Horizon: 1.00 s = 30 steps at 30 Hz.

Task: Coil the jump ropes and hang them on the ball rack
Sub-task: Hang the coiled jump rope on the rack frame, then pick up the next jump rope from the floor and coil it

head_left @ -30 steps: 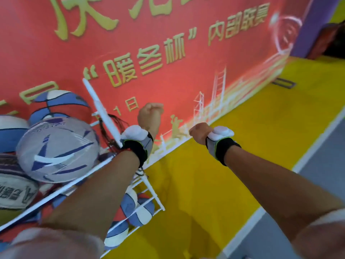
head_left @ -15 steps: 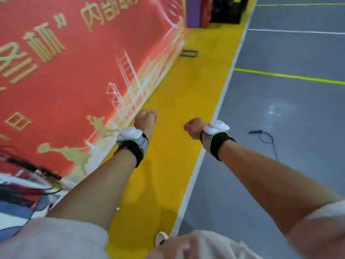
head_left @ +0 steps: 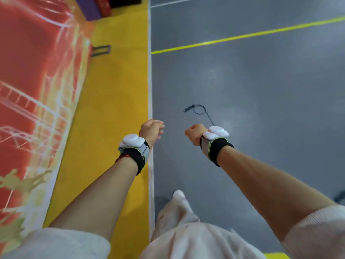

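Observation:
A black jump rope [head_left: 199,110] lies uncoiled on the grey floor [head_left: 261,94], its handle pointing left and its cord running back until my right wrist hides it. My left hand [head_left: 151,130] hovers above the white floor line with relaxed, slightly spread fingers and holds nothing. Just short of the rope, my right hand [head_left: 194,133] is curled into a fist, also holding nothing. Both wrists wear black bands with white pods. The ball rack is out of view.
A red banner wall [head_left: 37,90] runs along the left, with a dark metal foot [head_left: 100,50] at its base on the yellow strip [head_left: 115,101]. A purple and red pad [head_left: 97,6] stands far ahead. My shoe [head_left: 178,194] steps on the grey floor. A dark object [head_left: 340,198] touches the right edge.
My view has swung right from the ball rack and banner to the grey court. The jump rope now lies closer ahead, and my left hand has loosened from a fist.

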Each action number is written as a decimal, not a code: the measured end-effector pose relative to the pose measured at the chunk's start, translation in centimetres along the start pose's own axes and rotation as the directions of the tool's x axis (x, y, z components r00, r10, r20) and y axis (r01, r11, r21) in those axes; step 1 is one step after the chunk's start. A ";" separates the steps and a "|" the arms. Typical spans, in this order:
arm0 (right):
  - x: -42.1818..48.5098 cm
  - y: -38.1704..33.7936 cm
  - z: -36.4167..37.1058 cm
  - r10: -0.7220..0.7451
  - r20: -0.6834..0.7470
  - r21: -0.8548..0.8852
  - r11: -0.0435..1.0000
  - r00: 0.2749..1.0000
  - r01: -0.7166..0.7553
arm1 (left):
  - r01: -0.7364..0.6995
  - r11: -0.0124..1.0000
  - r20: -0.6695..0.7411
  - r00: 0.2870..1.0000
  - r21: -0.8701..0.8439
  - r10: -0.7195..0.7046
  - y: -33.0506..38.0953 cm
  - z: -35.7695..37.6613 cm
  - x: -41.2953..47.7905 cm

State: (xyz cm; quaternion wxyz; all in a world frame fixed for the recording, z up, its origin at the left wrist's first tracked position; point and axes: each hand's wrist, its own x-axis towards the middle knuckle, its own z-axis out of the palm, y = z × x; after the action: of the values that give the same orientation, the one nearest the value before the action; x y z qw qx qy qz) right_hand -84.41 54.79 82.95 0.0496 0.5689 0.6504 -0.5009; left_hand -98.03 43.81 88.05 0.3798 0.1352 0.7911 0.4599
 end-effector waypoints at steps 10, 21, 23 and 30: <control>9.5 14.4 -13.0 0.439 -0.155 0.177 0.894 0.885 -0.413 | 0.031 0.957 0.365 0.920 0.287 -0.139 3.8 23.9 9.7; 9.2 24.1 -20.1 0.579 -0.162 0.193 0.813 0.799 -0.550 | -0.113 0.808 0.579 0.755 0.578 -0.309 2.4 42.2 11.0; 10.3 26.8 -21.5 0.589 -0.153 0.205 0.805 0.794 -0.557 | -0.187 0.754 0.583 0.755 0.630 -0.300 1.1 45.6 11.7; 16.0 38.9 -25.8 0.647 -0.141 0.281 0.752 0.749 -0.596 | -0.319 0.633 0.608 0.731 0.705 -0.309 -3.9 57.8 13.8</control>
State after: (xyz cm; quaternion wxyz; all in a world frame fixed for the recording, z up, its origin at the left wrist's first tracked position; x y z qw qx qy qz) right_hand -46.24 78.35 62.39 0.0764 0.8093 0.3646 -0.4542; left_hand -64.87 85.62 61.50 0.5444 0.4455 0.7107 -0.0074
